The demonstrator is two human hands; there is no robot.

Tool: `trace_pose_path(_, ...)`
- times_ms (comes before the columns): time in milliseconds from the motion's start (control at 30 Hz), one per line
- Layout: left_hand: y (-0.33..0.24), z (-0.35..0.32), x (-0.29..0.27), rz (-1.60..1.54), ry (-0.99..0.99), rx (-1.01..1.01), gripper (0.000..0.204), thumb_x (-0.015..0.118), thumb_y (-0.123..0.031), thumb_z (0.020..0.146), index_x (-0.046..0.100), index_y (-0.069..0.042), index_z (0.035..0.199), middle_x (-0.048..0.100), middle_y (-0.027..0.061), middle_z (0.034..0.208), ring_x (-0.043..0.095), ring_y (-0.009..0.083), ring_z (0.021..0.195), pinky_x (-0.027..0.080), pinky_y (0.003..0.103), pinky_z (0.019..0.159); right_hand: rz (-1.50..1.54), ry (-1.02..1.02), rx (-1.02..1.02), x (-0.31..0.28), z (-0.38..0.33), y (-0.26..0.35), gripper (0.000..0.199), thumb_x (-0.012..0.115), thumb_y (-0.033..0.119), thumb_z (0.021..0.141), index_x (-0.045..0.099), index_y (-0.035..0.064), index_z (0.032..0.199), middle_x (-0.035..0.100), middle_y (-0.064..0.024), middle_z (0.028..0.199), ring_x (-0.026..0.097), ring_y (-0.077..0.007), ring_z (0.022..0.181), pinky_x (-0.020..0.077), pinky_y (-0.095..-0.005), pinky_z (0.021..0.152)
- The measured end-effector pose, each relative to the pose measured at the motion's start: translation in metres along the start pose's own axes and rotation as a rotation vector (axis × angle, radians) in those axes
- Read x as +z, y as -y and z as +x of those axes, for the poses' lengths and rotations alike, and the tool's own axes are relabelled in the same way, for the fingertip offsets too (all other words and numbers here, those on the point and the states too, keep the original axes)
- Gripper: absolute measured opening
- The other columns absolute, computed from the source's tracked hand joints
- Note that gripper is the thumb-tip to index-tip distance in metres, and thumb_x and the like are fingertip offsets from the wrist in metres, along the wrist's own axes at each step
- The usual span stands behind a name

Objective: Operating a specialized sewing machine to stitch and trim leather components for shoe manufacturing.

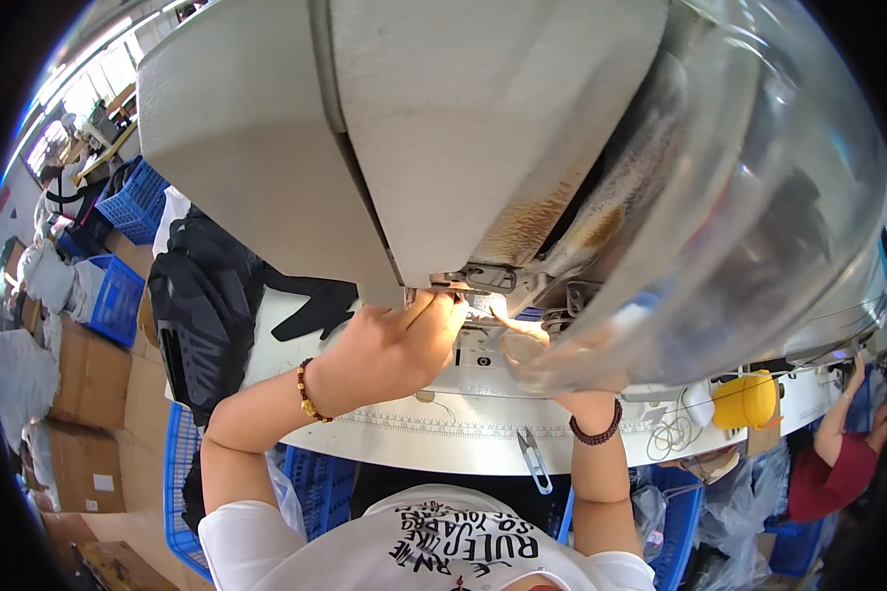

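Observation:
A large grey-white sewing machine head point(414, 128) fills the upper view. My left hand point(394, 350), with a red bead bracelet on the wrist, reaches up under it, fingertips pinched together at the metal needle and presser foot parts point(483, 281). I cannot see anything between those fingers. My right hand point(532, 345) is mostly blurred behind a clear curved guard point(719, 246). One of its fingers points at the same spot, and a dark bead bracelet shows on its wrist. Both hands are over the white machine table point(443, 433).
Thread snips point(534, 458) lie at the table's near edge and a yellow object point(744, 399) sits to the right. Black fabric point(202, 305) is piled at left, beside blue baskets point(118, 295) and cardboard boxes point(89, 379). Another person in a red top point(828, 473) works at right.

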State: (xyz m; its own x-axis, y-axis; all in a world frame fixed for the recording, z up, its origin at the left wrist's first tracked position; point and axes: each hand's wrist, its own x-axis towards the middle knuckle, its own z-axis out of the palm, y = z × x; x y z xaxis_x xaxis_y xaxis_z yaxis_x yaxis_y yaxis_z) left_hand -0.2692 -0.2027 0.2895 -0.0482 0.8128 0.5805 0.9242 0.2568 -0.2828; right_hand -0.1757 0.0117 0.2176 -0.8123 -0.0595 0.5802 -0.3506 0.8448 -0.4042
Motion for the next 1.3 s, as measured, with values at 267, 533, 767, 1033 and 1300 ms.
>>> trace_pose_path(267,-0.001,-0.011,0.014,-0.045,-0.008,-0.136,0.031,0.066,-0.018,0.067,0.061,-0.001,0.092,0.056,0.0039,0.087,0.056,0.0124,0.071,0.045,0.023,0.054,0.219,-0.04,0.047,-0.006,0.01,0.003,0.022,0.063,0.015,0.076,0.059,0.0063,0.095,0.061,-0.0073,0.092,0.058,-0.0215,0.083,0.047,-0.0327,0.074)
trace_pose_path(533,0.007,-0.011,0.022,-0.079,-0.141,-0.107,0.027,0.071,-0.023,0.067,0.062,-0.007,0.087,0.056,-0.0003,0.083,0.054,0.012,0.06,0.043,0.023,0.051,0.113,-0.074,0.012,0.001,0.016,0.001,0.018,0.064,0.01,0.07,0.062,0.0081,0.088,0.063,-0.0101,0.084,0.061,-0.0244,0.074,0.0501,-0.0338,0.066)
trace_pose_path(767,0.001,-0.019,0.022,-0.065,-0.152,-0.102,0.025,0.071,-0.019,0.067,0.062,-0.006,0.085,0.059,0.0008,0.082,0.053,0.0123,0.051,0.043,0.024,0.048,0.115,0.096,0.046,-0.015,0.024,0.026,0.036,0.062,0.001,0.069,0.055,-0.0002,0.104,0.062,-0.01,0.094,0.06,-0.0215,0.081,0.0463,-0.0315,0.075)
trace_pose_path(1033,-0.07,-0.024,0.019,-0.861,-0.227,-0.485,0.03,0.072,-0.013,0.07,0.064,-0.006,0.098,0.062,0.0095,0.096,0.059,0.0222,0.083,0.047,0.031,0.073,0.218,-0.383,0.307,-0.007,0.03,-0.029,0.01,0.06,0.01,0.07,0.058,0.0009,0.075,0.056,-0.0107,0.072,0.056,-0.0183,0.069,0.0447,-0.029,0.067)
trace_pose_path(1300,-0.124,-0.022,0.045,-2.411,0.144,-0.621,0.071,0.056,-0.039,0.084,0.026,0.0,0.135,0.032,0.0144,0.136,0.033,0.024,0.125,0.026,0.036,0.104,0.07,-0.888,0.324,-0.1,-0.061,0.051,0.023,0.05,-0.015,0.071,0.063,-0.0062,0.088,0.06,-0.024,0.101,0.06,-0.028,0.094,0.0445,-0.0345,0.087)
